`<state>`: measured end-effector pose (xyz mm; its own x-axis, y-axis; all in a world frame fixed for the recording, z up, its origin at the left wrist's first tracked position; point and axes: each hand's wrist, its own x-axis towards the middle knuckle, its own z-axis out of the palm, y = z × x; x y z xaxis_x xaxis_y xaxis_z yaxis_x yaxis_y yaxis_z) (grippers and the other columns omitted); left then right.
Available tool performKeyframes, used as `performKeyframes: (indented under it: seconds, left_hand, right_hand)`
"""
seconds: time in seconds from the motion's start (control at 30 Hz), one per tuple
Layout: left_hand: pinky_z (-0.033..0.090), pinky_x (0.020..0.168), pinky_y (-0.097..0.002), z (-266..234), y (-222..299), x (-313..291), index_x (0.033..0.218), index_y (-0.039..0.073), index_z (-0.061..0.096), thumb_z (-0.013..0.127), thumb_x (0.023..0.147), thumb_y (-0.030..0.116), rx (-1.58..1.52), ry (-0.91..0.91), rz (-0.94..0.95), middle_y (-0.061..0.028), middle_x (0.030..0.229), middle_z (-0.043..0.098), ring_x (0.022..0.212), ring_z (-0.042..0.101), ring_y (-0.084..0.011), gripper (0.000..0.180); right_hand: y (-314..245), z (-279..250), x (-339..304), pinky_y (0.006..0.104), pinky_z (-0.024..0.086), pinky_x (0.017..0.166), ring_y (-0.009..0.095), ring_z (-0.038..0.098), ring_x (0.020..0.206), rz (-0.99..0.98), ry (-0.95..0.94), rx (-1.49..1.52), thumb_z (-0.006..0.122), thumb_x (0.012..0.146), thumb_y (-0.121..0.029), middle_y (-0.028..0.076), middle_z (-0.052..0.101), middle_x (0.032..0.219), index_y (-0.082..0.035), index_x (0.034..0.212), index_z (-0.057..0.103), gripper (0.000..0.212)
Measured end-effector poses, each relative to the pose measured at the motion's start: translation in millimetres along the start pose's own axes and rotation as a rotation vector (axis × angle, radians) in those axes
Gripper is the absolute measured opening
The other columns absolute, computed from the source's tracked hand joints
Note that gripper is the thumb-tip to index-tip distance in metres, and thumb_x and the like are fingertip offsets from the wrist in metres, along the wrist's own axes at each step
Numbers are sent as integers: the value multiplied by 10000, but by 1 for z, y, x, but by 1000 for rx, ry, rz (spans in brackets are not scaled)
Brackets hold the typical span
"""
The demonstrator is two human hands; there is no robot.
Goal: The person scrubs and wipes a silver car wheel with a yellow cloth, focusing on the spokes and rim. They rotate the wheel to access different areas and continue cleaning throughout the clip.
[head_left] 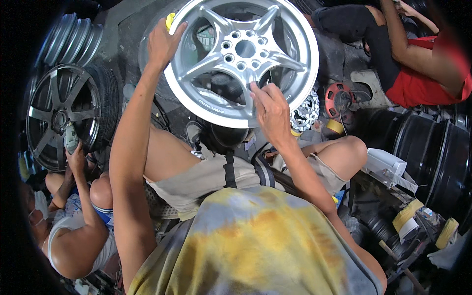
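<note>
A silver alloy wheel (280, 64) with several star-like spokes and bolt holes around its hub fills the top middle in front of me. My left hand (163, 44) is closed at the wheel's upper left edge, thumb toward the lip. A small yellow piece (170, 21) shows at its fingers; its kind is unclear. My right hand (273, 112) is at the lower spoke, fingers curled and pressed together with the tips against the metal. Whatever they pinch, if anything, is hidden.
On the left, a person holds a power tool (72, 137) to a dark wheel (44, 115). Stacked rims (71, 39) stand behind. A person in red (418, 83) sits at the upper right. A red reel-like disc (339, 101), yellow tape roll (335, 127) and black rims (418, 142) lie rightward.
</note>
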<state>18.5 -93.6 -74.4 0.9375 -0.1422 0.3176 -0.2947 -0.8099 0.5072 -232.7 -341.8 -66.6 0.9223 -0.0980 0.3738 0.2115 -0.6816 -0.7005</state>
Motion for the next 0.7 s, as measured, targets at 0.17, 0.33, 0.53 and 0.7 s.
performKeyframes:
  seconds: [0.17, 0.33, 0.53, 0.7]
  left_hand:
    - [524, 870, -510, 1, 4, -3, 1189, -41, 642, 730, 913, 492, -31, -34, -25, -286, 1063, 720, 1022, 697, -446, 606]
    - [537, 835, -497, 1, 2, -1, 1136, -23, 659, 711, 926, 538, 53, -7, 7, -268, 1010, 727, 971, 718, -424, 601]
    - [529, 861, -512, 6, -3, -4, 1164, -27, 655, 721, 922, 496, 0, 25, 37, -275, 1051, 722, 1007, 700, -444, 580]
    - [523, 906, -511, 2, -3, -4, 1199, 1, 660, 734, 909, 479, -51, -27, -9, -258, 1118, 719, 1062, 684, -445, 564]
  right_hand:
    - [10, 4, 19, 446, 452, 714, 339, 566, 786, 85, -15, -3, 668, 945, -43, 168, 552, 844, 28, 1146, 721, 220]
    - [1, -6, -7, 424, 452, 717, 321, 559, 799, -93, -56, -157, 701, 910, -56, 136, 571, 851, 4, 1154, 736, 254]
    - [15, 5, 25, 423, 450, 708, 293, 555, 792, -162, 0, -208, 735, 873, -49, 107, 554, 834, -6, 1167, 726, 298]
    - [10, -2, -16, 418, 449, 708, 271, 549, 794, -196, -39, -252, 736, 878, -69, 84, 545, 831, -33, 1174, 731, 298]
